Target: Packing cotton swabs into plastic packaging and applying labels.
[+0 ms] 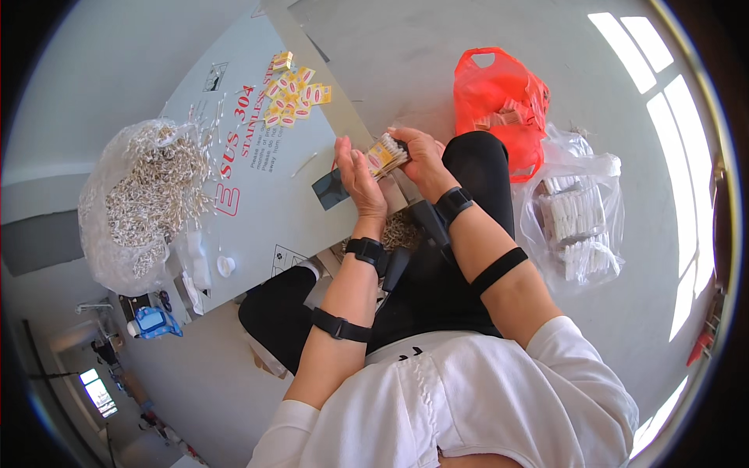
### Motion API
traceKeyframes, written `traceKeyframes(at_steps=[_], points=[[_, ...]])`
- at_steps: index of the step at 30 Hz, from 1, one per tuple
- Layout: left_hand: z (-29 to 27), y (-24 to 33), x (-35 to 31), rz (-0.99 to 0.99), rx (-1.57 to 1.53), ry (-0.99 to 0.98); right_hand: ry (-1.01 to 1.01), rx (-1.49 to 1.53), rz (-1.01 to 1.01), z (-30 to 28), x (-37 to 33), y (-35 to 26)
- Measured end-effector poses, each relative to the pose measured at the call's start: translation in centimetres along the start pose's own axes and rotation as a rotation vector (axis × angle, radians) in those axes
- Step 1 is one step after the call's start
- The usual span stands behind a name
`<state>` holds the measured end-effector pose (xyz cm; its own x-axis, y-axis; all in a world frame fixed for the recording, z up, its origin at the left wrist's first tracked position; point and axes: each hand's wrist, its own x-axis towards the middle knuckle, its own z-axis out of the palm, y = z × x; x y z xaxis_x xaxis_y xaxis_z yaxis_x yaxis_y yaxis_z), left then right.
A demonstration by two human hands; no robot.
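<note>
Between my hands is a bundle of cotton swabs [385, 155] with a yellow and white printed card along its side and its white tips facing up and right. My right hand [421, 156] is closed round the right end of the bundle. On the other side my left hand [360, 178] has its fingers stretched out, with the palm facing the bundle and seeming to touch it. Both hands are over the table's right edge. A dark flat rectangle [331, 189] lies beside my left hand. Yellow printed cards [292, 100] are piled farther back on the table [265, 203].
A clear bag of loose swabs [144, 199] stands at left, some spilling out. Nearby is a small white round item [226, 266]. On the floor at right are a red plastic bag [499, 82] and a clear bag [573, 214] of white bundles. More swabs [400, 234] show below the table edge.
</note>
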<state>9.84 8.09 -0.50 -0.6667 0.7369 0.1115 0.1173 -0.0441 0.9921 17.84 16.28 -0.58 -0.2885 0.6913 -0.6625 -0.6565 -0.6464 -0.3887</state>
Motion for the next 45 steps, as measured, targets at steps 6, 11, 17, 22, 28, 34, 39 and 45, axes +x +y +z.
traceKeyframes(at_steps=[6,11,17,22,28,34,39,45], points=[[-1.2,0.5,-0.1,0.051,0.019,-0.067,0.01,-0.051,-0.032,-0.9,0.3,0.4],[-4.8,0.3,-0.8,0.081,-0.077,0.094,-0.006,-0.27,-0.111,-2.6,0.4,-0.4],[-13.6,-1.3,-2.8,-0.145,-0.139,0.1,0.155,-0.457,-0.304,-5.1,-0.5,-1.3],[-17.6,-2.6,-4.4,-0.068,-0.157,0.148,0.066,-1.297,-1.414,-2.3,-6.2,2.2],[-17.4,-0.9,-3.2,-0.242,-0.116,0.023,-0.676,-1.598,-1.034,1.9,-8.7,5.6],[-24.8,-2.2,2.8,-0.001,0.3,0.343,-0.876,-1.573,-1.048,4.0,-6.8,12.4],[-34.2,-1.4,12.2,-0.097,0.875,0.532,-0.862,-1.552,-1.124,4.4,-6.4,13.0],[-36.6,-0.1,20.5,-0.63,1.087,0.57,-0.824,-1.591,-1.086,4.7,-6.3,12.8]])
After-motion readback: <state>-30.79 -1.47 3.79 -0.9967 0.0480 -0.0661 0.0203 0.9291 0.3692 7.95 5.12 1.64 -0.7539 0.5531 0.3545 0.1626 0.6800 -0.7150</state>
